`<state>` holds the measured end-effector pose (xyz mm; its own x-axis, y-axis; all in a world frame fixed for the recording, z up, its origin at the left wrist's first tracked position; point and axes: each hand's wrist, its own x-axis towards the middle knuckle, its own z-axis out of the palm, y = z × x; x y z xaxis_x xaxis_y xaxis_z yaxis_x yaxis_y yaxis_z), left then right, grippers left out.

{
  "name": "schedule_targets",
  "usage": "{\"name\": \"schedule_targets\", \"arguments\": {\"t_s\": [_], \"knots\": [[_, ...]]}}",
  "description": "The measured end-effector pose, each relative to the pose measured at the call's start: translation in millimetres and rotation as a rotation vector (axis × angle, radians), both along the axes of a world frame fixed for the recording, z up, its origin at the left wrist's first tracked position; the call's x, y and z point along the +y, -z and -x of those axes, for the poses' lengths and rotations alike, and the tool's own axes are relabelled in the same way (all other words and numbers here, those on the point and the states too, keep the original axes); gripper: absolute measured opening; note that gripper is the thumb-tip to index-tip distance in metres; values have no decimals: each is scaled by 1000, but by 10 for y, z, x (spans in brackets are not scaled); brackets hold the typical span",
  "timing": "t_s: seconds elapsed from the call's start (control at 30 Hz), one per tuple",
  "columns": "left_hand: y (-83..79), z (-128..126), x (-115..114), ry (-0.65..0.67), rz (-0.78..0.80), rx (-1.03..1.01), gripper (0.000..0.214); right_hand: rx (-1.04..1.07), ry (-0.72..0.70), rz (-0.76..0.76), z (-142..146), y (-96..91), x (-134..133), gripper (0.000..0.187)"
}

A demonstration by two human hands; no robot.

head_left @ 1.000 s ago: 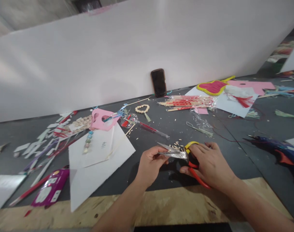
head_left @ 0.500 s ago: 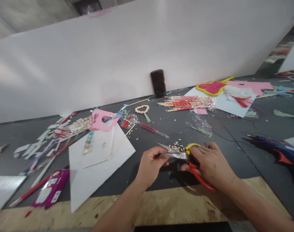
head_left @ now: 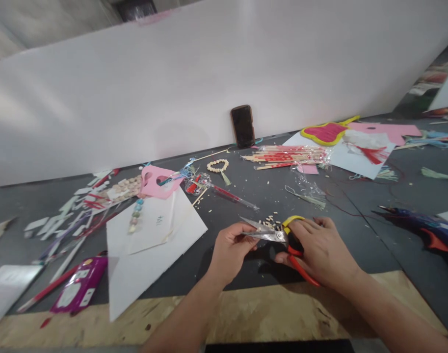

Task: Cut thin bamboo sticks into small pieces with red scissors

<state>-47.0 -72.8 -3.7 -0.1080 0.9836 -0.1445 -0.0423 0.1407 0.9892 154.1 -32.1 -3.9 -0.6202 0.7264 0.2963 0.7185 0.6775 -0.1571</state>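
Dark grey counter stands before a white panel, and a phone leans there. The right hand keeps its grip closed around the scissors, with the blades spread apart, beside small pale pieces. The left hand bends its fingers at the blades; whether they hold something, I cannot tell. Since half a second ago, the red handle has swung slightly leftward.
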Motion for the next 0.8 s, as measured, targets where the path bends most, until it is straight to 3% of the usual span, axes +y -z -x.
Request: {"name": "schedule_targets", "arguments": {"t_s": [0.8], "knots": [[-5,-22,-18,25,4,-61,15,-52,-14,-45,-21,35,-5,36]]}}
